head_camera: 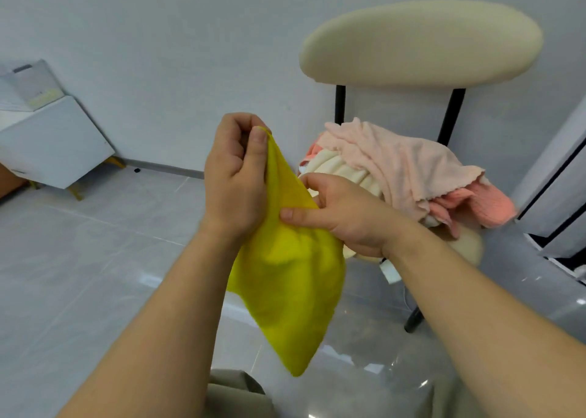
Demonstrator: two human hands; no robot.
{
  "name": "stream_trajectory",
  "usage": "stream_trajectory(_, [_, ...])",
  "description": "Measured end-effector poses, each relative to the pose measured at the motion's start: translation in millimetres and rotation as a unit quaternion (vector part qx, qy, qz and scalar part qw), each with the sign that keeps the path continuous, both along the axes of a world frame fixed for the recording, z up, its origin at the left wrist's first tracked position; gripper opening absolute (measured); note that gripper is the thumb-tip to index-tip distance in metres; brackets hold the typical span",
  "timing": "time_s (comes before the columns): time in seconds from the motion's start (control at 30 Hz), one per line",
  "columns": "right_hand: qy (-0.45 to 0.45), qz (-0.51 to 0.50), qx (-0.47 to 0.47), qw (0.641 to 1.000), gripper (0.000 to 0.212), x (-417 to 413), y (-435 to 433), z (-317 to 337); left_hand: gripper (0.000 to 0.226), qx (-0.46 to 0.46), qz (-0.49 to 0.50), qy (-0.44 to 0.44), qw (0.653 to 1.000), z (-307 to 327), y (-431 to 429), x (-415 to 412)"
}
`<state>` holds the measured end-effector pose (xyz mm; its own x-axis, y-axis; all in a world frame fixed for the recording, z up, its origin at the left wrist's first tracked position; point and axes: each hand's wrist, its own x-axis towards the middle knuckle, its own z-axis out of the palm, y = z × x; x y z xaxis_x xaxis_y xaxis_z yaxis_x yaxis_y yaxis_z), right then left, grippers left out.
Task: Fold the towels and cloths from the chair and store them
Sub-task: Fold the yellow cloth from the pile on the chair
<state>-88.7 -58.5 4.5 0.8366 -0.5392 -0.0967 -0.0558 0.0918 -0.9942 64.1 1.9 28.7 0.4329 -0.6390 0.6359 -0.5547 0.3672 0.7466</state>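
Two hands hold a yellow cloth (288, 275) up in front of the chair (421, 43).

Nearest, the yellow cloth hangs below the fingers down to a loose point over the grey floor (95, 275). The left hand (236, 183) pinches its top corner, with thumb and curled fingers (258, 138) pressed together on the edge. Just below and right of those fingers, the right hand (342, 214) grips the side edge, thumb flat on the fabric and the other fingers curled behind it. Beyond the right fingers lies the pile on the chair seat: a cream towel (342, 167), a pale pink towel (396, 161) over it, a coral cloth (485, 205) farthest right. Far left of the fingers stands a white cabinet (54, 138) at the wall.
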Motion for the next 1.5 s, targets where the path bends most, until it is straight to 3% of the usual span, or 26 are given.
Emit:
stream_trajectory(0.33, [0.209, -0.064, -0.19, 0.957, 0.025, 28.6, 1.1, -28.1, 0.01, 0.128, 0.167, -0.012, 0.978, -44.2, 29.8, 59.2])
stream_trajectory(0.53, [0.268, -0.041, -0.241, 0.932, 0.024, 46.0, 5.8, -48.1, 0.019, 0.189, 0.233, -0.075, 0.951, -68.7, 34.5, 92.1])
stream_trajectory(0.7, [0.323, -0.019, -0.3, 0.897, 0.027, 66.9, 8.0, -59.0, 0.01, 0.191, 0.209, 0.08, 0.956, -74.2, 31.3, 105.4])
stream_trajectory(0.87, [0.407, 0.078, -0.312, 0.855, 0.034, 88.0, 12.0, -62.5, 0.011, 0.19, 0.229, 0.107, 0.949, -68.5, 42.0, 138.7])
stream_trajectory(1.0, [0.431, 0.103, -0.332, 0.833, 0.022, 103.9, 8.5, -51.3, 0.011, 0.198, 0.245, 0.104, 0.943, -65.6, 53.4, 158.7])
stream_trajectory(1.17, [0.474, 0.092, -0.374, 0.792, 0.024, 109.2, -1.2, -37.2, 0.012, 0.206, 0.256, 0.102, 0.939, -62.5, 58.1, 176.7])
stream_trajectory(1.33, [0.497, 0.099, -0.35, 0.787, 0.018, 94.5, 0.0, -29.2, 0.017, 0.181, 0.268, 0.114, 0.939, -54.0, 70.0, 192.0])
stream_trajectory(1.5, [0.476, 0.028, -0.419, 0.773, 0.011, 73.9, 4.9, -10.5, 0.021, 0.192, 0.262, 0.097, 0.941, -46.3, 84.9, 193.2])
